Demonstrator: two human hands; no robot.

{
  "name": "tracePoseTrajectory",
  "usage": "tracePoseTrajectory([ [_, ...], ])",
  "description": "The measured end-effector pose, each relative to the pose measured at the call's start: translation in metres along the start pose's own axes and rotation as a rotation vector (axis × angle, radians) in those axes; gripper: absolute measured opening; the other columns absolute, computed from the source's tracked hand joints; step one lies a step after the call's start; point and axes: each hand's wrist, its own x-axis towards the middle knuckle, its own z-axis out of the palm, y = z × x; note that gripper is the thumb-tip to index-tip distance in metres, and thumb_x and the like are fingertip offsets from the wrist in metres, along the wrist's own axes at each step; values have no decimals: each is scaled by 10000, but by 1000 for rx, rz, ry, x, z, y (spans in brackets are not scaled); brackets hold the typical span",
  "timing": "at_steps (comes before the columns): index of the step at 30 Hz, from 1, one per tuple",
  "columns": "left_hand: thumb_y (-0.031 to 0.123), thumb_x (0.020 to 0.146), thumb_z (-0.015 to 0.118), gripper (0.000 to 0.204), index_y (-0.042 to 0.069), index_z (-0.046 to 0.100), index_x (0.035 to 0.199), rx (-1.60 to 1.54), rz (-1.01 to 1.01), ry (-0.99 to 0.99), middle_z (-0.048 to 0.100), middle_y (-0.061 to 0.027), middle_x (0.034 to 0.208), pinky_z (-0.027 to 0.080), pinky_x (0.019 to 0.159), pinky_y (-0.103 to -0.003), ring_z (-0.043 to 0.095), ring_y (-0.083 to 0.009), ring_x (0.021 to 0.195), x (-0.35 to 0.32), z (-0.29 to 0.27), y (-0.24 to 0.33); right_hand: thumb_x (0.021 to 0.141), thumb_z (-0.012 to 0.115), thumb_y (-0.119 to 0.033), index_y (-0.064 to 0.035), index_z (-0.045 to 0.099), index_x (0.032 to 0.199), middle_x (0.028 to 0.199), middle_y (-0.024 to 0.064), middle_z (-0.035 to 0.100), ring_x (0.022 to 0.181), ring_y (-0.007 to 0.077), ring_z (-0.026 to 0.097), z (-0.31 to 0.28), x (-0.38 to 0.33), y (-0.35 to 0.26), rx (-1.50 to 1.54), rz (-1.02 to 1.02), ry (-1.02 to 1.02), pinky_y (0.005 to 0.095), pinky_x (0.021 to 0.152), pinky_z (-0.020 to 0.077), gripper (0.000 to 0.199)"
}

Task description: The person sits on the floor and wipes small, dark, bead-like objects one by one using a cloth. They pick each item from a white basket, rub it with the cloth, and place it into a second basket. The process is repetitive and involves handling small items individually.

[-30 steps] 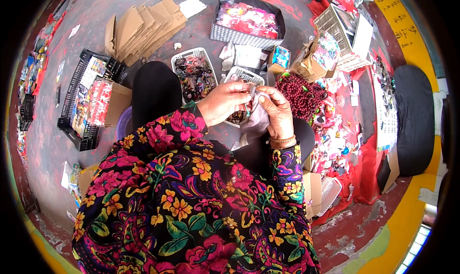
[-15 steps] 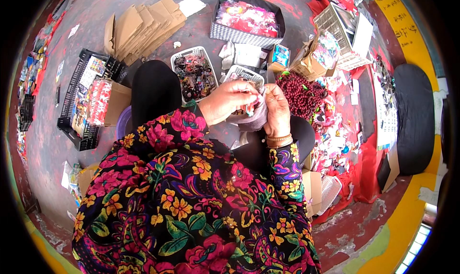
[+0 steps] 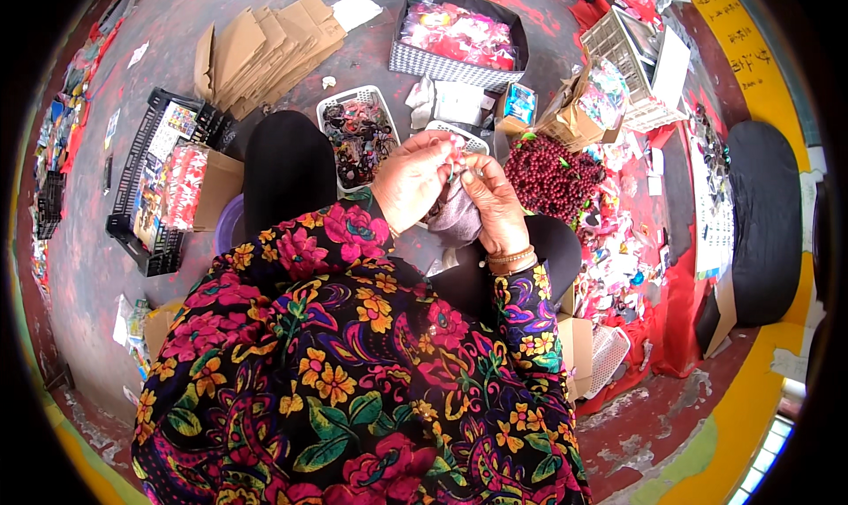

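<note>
My left hand is raised over my lap, its thumb and fingers pinched on a small pinkish-red piece too small to name. My right hand meets it at the fingertips, closed on a soft greyish-mauve cloth that hangs below between both hands. Just beyond them, a small white basket is partly hidden behind my fingers. To its left stands a white basket full of tangled dark and coloured bands, which look like hair ties.
Dark red beaded strands are heaped to the right, beside scattered trinkets on red cloth. A checked bin of pink packets stands ahead. Flattened cardboard leans far left, behind a black crate.
Both hands have come closer together, the right shifting left and turning, so the fingertips now meet above the cloth. The cloth hangs more bunched beneath them.
</note>
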Motion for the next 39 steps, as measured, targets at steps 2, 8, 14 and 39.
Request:
tracePoseTrajectory([
  [2,69,864,485,160,-12,551,985,-35,-13,-11,594,-101,973,405,845,-294,549,-179,925,-1,2,-1,821,577,-31,-62,549,931,977,-28,491,921,81,454,0,-1,-3,-3,7,-6,213,833,363,118],
  [8,57,863,483,152,-16,550,978,27,56,-47,587,-86,940,399,839,-279,542,-161,904,4,3,-6,808,582,-10,-15,556,1008,992,5,529,918,94,490,3,-3,-4,116,96,32,224,813,396,202],
  [14,35,856,503,133,-17,547,970,381,115,2,566,-62,942,387,842,-257,510,-128,922,-3,4,-23,811,578,-38,29,560,1096,928,32,594,806,83,531,-9,-1,13,-127,191,111,214,720,437,294],
  [39,303,850,404,444,84,377,464,8,90,213,350,-30,449,322,543,-289,400,-192,559,15,5,16,871,493,-37,38,506,1139,1003,45,562,864,97,528,-3,-3,-5,133,181,29,218,774,434,279],
])
